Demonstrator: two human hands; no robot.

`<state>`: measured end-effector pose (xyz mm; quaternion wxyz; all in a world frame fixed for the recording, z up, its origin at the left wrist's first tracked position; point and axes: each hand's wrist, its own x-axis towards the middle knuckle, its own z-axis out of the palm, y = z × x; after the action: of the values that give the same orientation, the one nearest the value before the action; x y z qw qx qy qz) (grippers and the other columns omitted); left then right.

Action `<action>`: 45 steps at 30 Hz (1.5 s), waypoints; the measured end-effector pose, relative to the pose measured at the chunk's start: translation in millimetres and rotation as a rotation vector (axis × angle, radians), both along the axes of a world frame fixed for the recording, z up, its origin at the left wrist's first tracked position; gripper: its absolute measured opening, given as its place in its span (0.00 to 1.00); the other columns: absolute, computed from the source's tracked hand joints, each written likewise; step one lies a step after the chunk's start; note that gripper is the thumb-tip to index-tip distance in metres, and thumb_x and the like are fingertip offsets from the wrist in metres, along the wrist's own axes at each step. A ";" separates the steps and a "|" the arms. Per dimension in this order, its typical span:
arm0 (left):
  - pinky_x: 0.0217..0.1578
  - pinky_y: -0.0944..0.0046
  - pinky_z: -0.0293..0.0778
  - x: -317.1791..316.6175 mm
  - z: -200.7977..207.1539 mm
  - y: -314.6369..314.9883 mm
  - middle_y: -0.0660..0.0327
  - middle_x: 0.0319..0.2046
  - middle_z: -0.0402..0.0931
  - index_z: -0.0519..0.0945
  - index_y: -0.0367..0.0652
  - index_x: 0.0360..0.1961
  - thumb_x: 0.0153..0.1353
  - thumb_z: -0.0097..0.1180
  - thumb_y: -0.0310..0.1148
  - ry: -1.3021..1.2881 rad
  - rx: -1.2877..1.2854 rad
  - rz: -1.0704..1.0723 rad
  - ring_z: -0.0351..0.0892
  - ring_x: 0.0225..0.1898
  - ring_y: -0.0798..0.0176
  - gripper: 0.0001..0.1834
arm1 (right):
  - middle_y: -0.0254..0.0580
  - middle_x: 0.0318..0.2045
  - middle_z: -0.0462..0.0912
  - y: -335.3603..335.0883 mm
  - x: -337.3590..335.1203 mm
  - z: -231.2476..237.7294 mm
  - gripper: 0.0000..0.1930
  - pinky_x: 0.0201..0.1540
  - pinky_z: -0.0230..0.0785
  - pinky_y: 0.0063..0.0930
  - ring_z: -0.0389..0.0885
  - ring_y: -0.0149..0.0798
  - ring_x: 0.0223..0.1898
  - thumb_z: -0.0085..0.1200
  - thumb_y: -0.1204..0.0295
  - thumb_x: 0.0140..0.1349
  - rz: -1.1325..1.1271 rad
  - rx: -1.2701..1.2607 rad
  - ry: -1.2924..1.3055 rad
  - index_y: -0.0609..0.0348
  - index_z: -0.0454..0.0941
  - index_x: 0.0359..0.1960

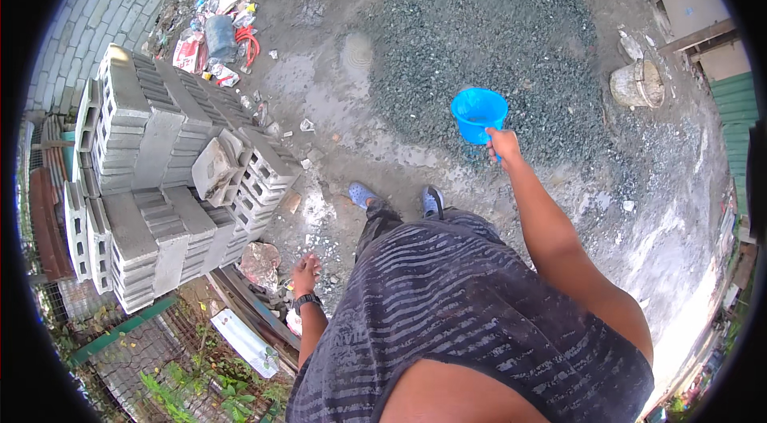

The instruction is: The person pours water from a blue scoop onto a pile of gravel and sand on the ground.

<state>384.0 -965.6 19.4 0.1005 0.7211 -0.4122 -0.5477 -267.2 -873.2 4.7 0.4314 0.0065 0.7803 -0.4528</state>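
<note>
My right hand (502,147) is wrapped round the handle of a blue plastic dipper (471,132), held out in front of me above the near edge of a gravel pile (487,31). The dipper's mouth faces up; what it contains, if anything, I cannot make out. My left hand (305,273) hangs low at my left side, its fingers loosely bent and nothing visible in them. A dark watch (307,302) circles that wrist. Nearest to this hand is a pale rock (260,264) on the ground.
Stacked grey hollow blocks (160,143) rise at the left, a broken chunk (216,170) resting on them. Rubbish (220,39) lies beyond. A dirty whitish bucket (637,84) stands right of the gravel. My feet, in bluish clogs (362,194), are on wet, grey ground.
</note>
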 end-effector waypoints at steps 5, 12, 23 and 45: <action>0.26 0.68 0.70 39.7 -17.9 88.9 0.64 0.37 0.83 0.78 0.45 0.52 0.66 0.56 0.46 -0.090 0.083 -0.102 0.80 0.32 0.69 0.20 | 0.33 0.20 0.74 -75.8 -32.6 83.7 0.15 0.16 0.60 0.26 0.70 0.27 0.16 0.56 0.60 0.62 0.036 -0.280 0.080 0.62 0.75 0.32; 0.31 0.66 0.76 102.6 -73.6 184.0 0.59 0.40 0.83 0.77 0.46 0.53 0.65 0.57 0.45 0.107 0.223 0.210 0.83 0.36 0.63 0.19 | 0.31 0.20 0.74 -60.2 -27.4 115.1 0.15 0.14 0.61 0.22 0.70 0.25 0.15 0.58 0.58 0.62 0.027 -0.321 0.096 0.59 0.75 0.34; 0.35 0.65 0.73 20.2 -22.0 106.3 0.64 0.38 0.82 0.77 0.45 0.53 0.66 0.54 0.46 0.010 0.125 0.186 0.81 0.36 0.67 0.20 | 0.39 0.18 0.75 133.2 64.0 -3.3 0.16 0.14 0.58 0.30 0.69 0.31 0.13 0.58 0.61 0.60 0.040 0.104 -0.013 0.65 0.76 0.30; 0.36 0.59 0.75 64.6 -44.2 157.0 0.61 0.41 0.83 0.78 0.46 0.51 0.67 0.54 0.49 -0.089 -0.135 -0.397 0.83 0.38 0.61 0.20 | 0.33 0.20 0.74 10.7 -3.8 25.3 0.12 0.15 0.62 0.25 0.70 0.28 0.14 0.55 0.62 0.62 0.033 -0.257 -0.050 0.59 0.74 0.35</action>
<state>448.6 -808.7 -24.8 0.0205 0.6408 -0.5861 -0.4954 -271.0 -862.5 30.1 0.4555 -0.0501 0.7049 -0.5415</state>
